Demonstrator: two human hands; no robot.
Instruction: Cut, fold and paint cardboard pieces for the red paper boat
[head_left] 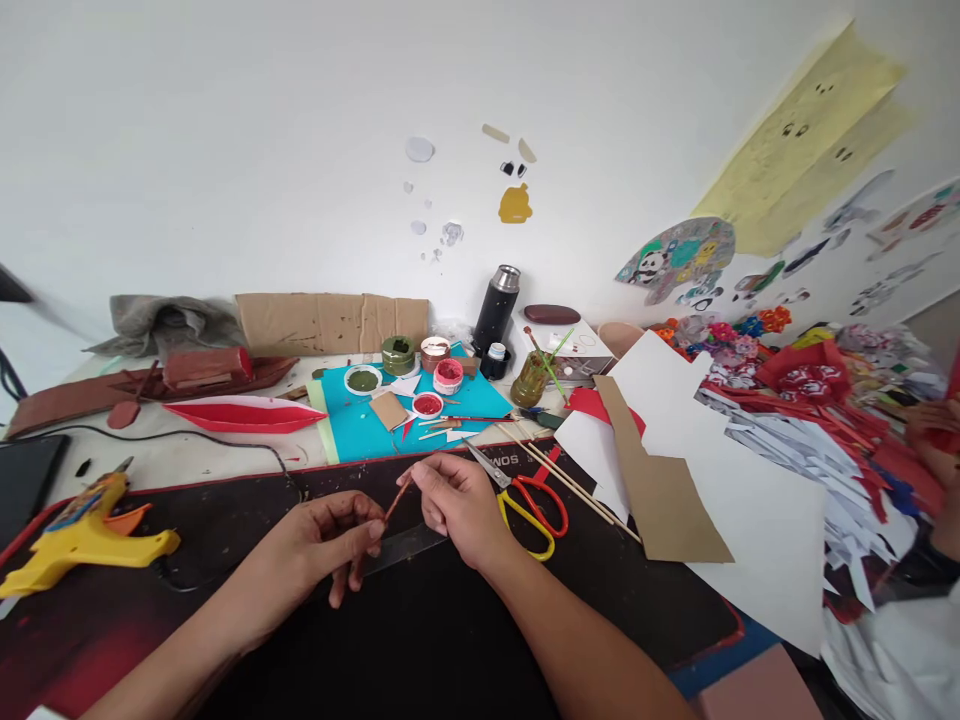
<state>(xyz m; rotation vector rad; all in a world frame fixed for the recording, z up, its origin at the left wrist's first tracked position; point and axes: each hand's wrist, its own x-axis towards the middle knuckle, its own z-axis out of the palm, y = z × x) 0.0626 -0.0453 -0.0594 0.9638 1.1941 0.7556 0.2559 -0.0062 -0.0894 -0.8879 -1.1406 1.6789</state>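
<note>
Between my two hands is a thin reddish-brown stick (398,496), tilted up to the right. My left hand (330,535) pinches its lower end between thumb and fingers. At the upper end, the fingertips of my right hand (457,500) are closed on it. Beneath the hands a clear ruler-like strip (412,548) lies on the dark mat (420,640). Scissors (534,508) with red and yellow handles rest just right of my right hand, blades open. Thin wooden sticks (581,490) lie beyond them. A red paper boat shape (244,414) sits at the back left.
A yellow hot glue gun (90,535) lies on the left, its cable crossing the table. Paint pots (399,354) and brushes stand on blue paper (345,400). A jar of murky water (529,380), a black thermos (496,308), cardboard (667,490) and paper strips are around. Another person's hand (934,425) shows far right.
</note>
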